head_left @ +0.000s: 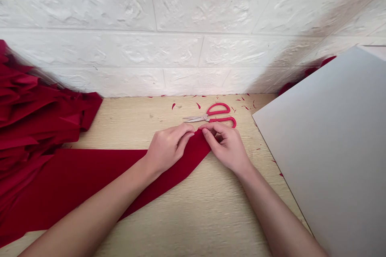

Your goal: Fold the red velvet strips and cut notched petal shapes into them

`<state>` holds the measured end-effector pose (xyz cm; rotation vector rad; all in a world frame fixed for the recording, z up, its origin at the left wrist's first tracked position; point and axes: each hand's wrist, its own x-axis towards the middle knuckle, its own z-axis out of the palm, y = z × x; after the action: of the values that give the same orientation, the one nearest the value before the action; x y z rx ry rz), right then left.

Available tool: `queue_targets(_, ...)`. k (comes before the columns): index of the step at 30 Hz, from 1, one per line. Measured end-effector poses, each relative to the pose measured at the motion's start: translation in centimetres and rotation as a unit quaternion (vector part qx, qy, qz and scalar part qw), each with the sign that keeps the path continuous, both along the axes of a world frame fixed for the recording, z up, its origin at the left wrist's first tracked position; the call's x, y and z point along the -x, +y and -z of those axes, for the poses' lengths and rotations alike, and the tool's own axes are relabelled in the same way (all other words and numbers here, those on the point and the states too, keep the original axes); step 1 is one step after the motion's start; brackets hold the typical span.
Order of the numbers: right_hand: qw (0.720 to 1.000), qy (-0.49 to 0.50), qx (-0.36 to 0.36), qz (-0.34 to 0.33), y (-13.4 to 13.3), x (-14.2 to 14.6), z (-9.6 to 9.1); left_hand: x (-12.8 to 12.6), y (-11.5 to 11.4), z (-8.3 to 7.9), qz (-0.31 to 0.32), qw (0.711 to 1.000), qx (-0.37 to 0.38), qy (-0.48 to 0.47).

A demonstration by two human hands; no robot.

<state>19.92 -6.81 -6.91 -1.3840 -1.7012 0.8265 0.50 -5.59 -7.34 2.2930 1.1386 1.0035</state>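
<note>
Where white wall (181, 16) meets wooden tabletop (193, 217), red snippets (173, 106) lie scattered.

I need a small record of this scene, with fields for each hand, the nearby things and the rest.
Left hand: on the red fabric strip, near its end
Right hand: pinching the strip's end
Nearby: red-handled scissors, lying closed beyond the hands, untouched; red fabric snippets
Rest: bunched red fabric; wooden tabletop; grey panel; white brick-textured wall

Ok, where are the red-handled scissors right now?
In the head view, the scissors lie on the wooden tabletop, just beyond the right hand, among red fabric snippets.
</note>
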Motion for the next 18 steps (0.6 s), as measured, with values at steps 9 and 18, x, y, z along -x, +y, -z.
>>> queue_targets(9, 0.996, 0.054, 0.048, -0.044, 0.4, -0.7, -0.9, 0.1, 0.3, -0.4, 0.063, 0.995, 0.049, -0.063)
queue_targets(18, 0.995, 0.063, 0.064, -0.038, 0.3, -0.7, -1.1, -0.2, 0.3, -0.8, -0.01, 0.97, 0.229, -0.085)
